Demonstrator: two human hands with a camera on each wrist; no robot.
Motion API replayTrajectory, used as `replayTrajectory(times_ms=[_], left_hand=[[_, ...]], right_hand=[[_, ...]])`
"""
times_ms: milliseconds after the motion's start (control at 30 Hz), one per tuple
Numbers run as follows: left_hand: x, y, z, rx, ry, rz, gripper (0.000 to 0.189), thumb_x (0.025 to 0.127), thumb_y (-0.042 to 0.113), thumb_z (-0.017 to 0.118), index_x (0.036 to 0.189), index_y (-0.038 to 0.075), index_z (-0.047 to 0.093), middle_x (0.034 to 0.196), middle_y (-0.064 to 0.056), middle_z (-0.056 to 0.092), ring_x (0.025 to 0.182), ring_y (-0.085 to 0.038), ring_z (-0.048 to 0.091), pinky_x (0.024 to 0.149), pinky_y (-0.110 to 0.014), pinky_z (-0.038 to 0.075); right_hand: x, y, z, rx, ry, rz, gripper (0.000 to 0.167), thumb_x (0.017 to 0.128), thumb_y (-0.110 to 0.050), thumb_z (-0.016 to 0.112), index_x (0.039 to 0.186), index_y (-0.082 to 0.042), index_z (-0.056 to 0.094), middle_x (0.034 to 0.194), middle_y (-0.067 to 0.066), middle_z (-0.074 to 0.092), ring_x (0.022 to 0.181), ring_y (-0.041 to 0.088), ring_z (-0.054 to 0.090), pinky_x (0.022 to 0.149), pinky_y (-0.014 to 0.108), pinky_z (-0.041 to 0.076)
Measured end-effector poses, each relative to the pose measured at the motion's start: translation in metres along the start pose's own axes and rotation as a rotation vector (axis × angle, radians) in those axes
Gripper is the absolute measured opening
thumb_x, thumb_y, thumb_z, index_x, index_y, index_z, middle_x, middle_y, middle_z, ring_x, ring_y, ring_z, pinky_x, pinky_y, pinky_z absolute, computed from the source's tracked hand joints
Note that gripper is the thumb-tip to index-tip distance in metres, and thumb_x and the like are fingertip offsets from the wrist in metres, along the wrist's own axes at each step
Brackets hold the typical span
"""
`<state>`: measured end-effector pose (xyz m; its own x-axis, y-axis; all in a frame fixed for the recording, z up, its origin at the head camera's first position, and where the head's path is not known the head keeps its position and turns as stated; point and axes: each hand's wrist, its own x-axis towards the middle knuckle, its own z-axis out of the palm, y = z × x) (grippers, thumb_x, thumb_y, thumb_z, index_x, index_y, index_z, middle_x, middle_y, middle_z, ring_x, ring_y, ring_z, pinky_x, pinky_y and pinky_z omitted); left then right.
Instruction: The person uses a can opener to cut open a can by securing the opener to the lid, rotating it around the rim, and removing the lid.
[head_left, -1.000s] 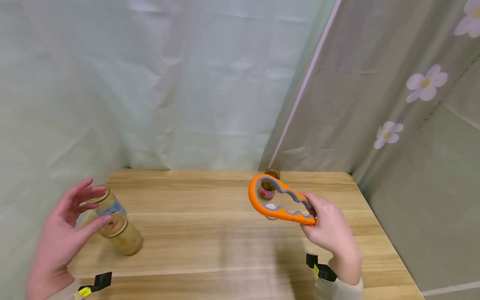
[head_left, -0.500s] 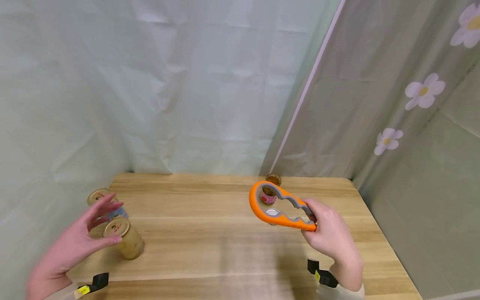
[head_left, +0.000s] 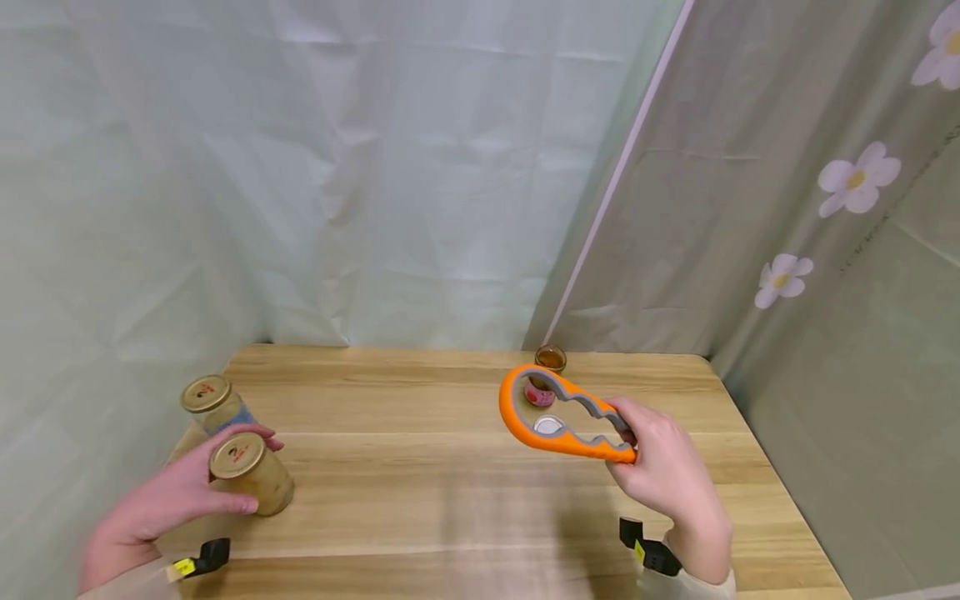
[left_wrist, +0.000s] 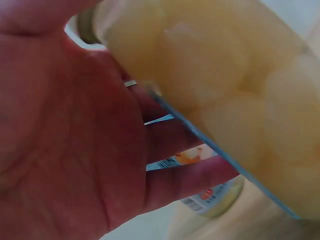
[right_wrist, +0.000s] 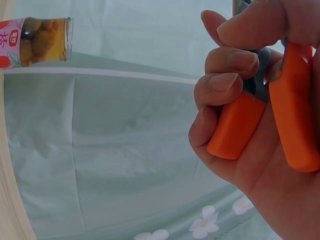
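My left hand (head_left: 183, 492) is round a glass jar (head_left: 266, 482) with a gold lid and pale contents, at the table's left. The thumb lies on its near side and the fingers reach behind it. In the left wrist view the jar (left_wrist: 225, 75) shows pale round pieces of fruit, with a gap between palm and glass. Behind it stands a second gold-lidded jar (head_left: 210, 398) with a blue label. My right hand (head_left: 663, 467) grips an orange and grey jar opener (head_left: 517, 421) by its handles, held up above the table; the right wrist view shows fingers curled round the handles (right_wrist: 237, 127).
An uncapped jar (head_left: 551, 360) with a pink label and dark contents stands at the back of the wooden table (head_left: 405, 483). A silver-white round lid (head_left: 548, 425) lies in front of it, partly behind the opener. Pale curtains (head_left: 450, 183) hang behind and beside the table.
My left hand has come down and to the right, from above the jars to round the nearer one. The right hand keeps the jar opener nearly still.
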<state>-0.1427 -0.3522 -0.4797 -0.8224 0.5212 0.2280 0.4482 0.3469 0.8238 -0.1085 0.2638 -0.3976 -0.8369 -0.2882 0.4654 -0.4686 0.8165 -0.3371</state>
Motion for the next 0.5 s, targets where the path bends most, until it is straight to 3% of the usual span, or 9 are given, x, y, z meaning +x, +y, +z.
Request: replayTrajectory(times_ms=[267,500], left_hand=[[0.004,-0.016,0.005,-0.188,-0.081,0.032,0.081,0.081,-0.021,0.079,0.152,-0.01,0.043,0.141,-0.003,0.067,0.128,-0.007,0.063,0.1,-0.013,0.045],[0.006,-0.028,0.008,-0.286,-0.108,-0.032,0.079,0.083,-0.022,0.076,0.153,-0.011,0.04,0.142,-0.026,0.062,0.131,-0.014,0.064,0.101,-0.016,0.048]], right_hand=[[0.0,0.0,0.001,0.009,-0.012,-0.006,0.049,0.065,0.007,0.068,0.106,-0.022,0.065,0.071,-0.014,0.037,0.06,0.006,0.034,0.058,0.028,0.033],[0.001,0.001,-0.001,0.011,-0.017,-0.007,0.051,0.064,0.008,0.07,0.107,-0.02,0.066,0.071,-0.013,0.037,0.059,0.007,0.034,0.056,0.027,0.033]])
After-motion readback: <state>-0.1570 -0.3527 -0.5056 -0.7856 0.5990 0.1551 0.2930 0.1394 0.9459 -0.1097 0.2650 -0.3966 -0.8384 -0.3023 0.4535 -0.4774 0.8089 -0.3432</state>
